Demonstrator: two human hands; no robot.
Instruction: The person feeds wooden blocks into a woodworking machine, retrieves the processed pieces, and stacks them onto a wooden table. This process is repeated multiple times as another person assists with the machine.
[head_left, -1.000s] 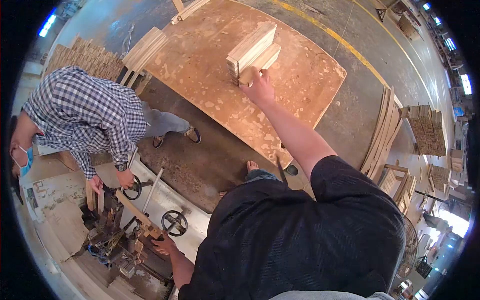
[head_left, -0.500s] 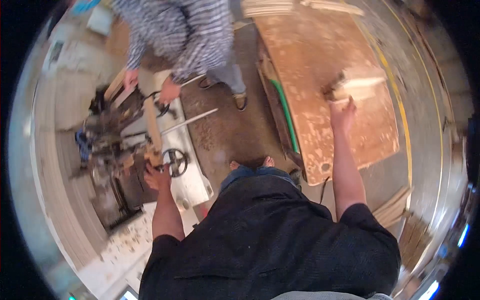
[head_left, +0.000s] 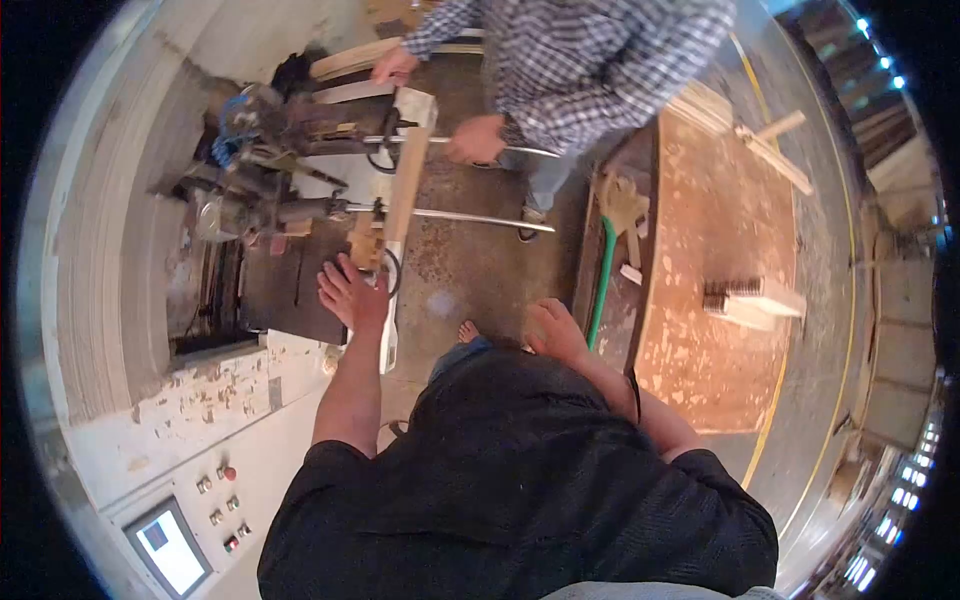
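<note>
My left hand (head_left: 352, 292) lies with fingers spread on the machine's dark bed (head_left: 290, 285), just below a small wooden block (head_left: 366, 240). A long wooden strip (head_left: 407, 185) runs along the machine's edge beyond it, and a black handwheel (head_left: 394, 272) is close to my thumb. My right hand (head_left: 555, 328) is in front of my body, over the floor; its fingers bend down and are too blurred to read. On the worn brown table (head_left: 690, 230) to the right sits a stack of wood pieces with notched, dark ends (head_left: 755, 300).
A co-worker in a checked shirt (head_left: 610, 70) stands across the machine, one hand (head_left: 397, 65) at a wood piece. Two metal rods (head_left: 480, 216) stick out over the floor. A green hose (head_left: 604, 270) edges the table. A control panel (head_left: 170, 545) is at lower left.
My right hand has left the wood pieces on the table and come back in front of my body. My left hand stays at the machine. The view has turned.
</note>
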